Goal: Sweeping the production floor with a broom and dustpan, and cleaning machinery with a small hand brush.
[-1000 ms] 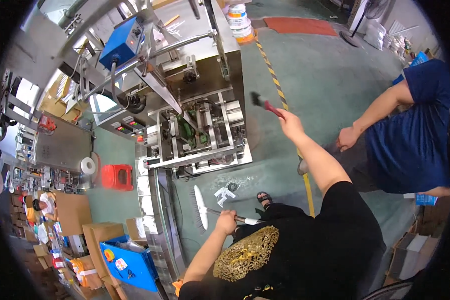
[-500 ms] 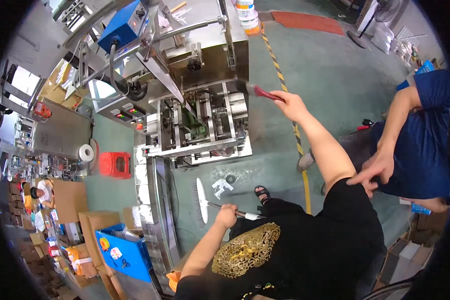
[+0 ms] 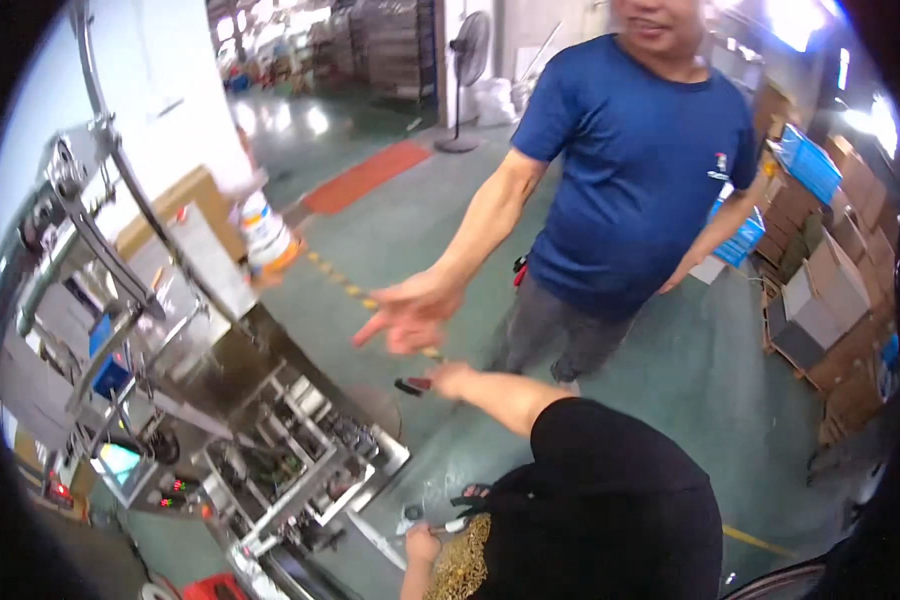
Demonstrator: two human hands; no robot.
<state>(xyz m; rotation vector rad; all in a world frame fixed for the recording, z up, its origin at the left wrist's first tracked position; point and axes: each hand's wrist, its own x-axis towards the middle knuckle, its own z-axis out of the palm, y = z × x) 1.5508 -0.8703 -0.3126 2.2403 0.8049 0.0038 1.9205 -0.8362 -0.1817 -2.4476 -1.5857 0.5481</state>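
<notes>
My right hand (image 3: 452, 381) is closed around the red handle of a paintbrush (image 3: 412, 385) with a dark head, held out past the machine's corner. Lower down, my left hand (image 3: 422, 543) grips a white-headed brush (image 3: 375, 541) by its handle, close to my body. The metal machine (image 3: 300, 460), with its open frame of bars and rods, stands to the left of both hands. A co-worker in a blue T-shirt (image 3: 635, 190) faces me. That person's outstretched hand (image 3: 410, 312) hovers just beyond my right hand, apparently not touching it.
White and orange buckets (image 3: 266, 235) stand behind the machine beside the striped floor line (image 3: 335, 278). A red mat (image 3: 367, 176) and a standing fan (image 3: 467, 75) are farther back. Cardboard boxes (image 3: 840, 290) are stacked at the right. A red stool (image 3: 213, 588) shows at the lower edge.
My view has swung up and to the right, bringing the co-worker into fuller sight. The co-worker's hand has left my upper arm and now reaches forward. Both brushes stay in my hands.
</notes>
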